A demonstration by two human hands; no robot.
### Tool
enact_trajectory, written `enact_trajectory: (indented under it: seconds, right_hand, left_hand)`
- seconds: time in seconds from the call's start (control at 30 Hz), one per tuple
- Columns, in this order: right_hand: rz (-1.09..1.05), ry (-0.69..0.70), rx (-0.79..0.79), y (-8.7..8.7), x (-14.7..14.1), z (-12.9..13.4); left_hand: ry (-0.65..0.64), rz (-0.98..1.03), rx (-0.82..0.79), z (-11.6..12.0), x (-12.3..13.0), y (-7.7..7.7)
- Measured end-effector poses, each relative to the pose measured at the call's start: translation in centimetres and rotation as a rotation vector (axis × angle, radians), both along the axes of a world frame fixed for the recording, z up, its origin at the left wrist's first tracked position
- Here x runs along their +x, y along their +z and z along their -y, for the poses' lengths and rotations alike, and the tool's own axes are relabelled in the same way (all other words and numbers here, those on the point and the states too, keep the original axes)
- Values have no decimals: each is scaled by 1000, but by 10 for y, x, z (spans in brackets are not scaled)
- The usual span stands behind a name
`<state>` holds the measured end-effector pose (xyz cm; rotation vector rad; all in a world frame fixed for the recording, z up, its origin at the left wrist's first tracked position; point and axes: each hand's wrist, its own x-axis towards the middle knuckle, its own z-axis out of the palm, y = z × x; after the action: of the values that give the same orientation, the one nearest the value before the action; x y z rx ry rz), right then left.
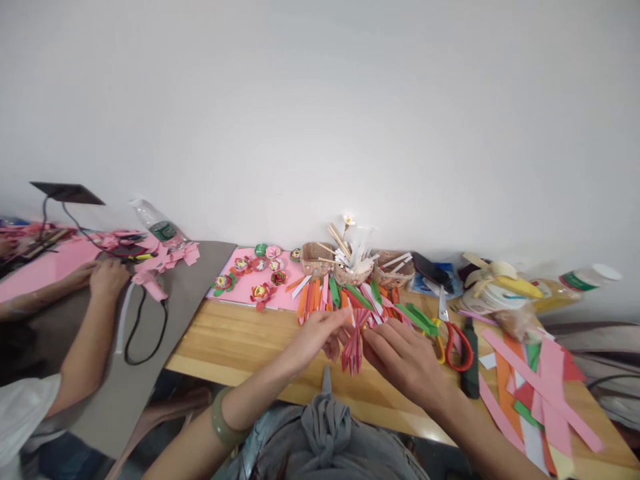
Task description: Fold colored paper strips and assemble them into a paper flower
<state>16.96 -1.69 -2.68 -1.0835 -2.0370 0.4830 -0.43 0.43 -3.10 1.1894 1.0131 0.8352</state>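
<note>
Pleated paper point(353, 350), striped pink and white, is held left of the scissors point(449, 331), over the counter point(235, 333). The left hand point(320, 339) pinches one side; the right hand point(407, 360) appears clamped on the other, its fingertips partly hidden. Flowers point(261, 292) lie far left of the scissors, strips point(554, 393) right.

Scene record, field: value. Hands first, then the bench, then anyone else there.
left hand: fingers on pleated pink-and-white striped paper
right hand: fingers on same paper, opposite side
surface: pale wooden table
finished pieces: small multicoloured paper flowers on pink sheet
containers: three tan woven baskets
right side: red-handled metal scissors, loose coloured paper strips
co-worker: hands at grey table, left
</note>
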Motion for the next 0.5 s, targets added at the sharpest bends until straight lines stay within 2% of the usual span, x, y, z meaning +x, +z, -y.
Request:
enact_trajectory:
  seconds: [0.13, 0.3, 0.4, 0.47, 0.5]
  right_hand:
    - [-26, -10, -102, 2, -6, 1]
    - [-112, -17, -405, 6, -5, -7]
    - [-174, 9, -557, -1, -4, -15]
    - [-213, 4, -602, -8, -5, -17]
    - [-232, -10, -609, -11, -6, -16]
  left_hand:
    - [-87, 37, -9, -3, 3, 2]
    - [-66, 64, 65, -3, -1, 1]
    - [-34, 55, 226, 1, -2, -3]
    - [-51, 23, 425, 4, -2, -6]
    - [-63, 6, 462, 4, -2, -8]
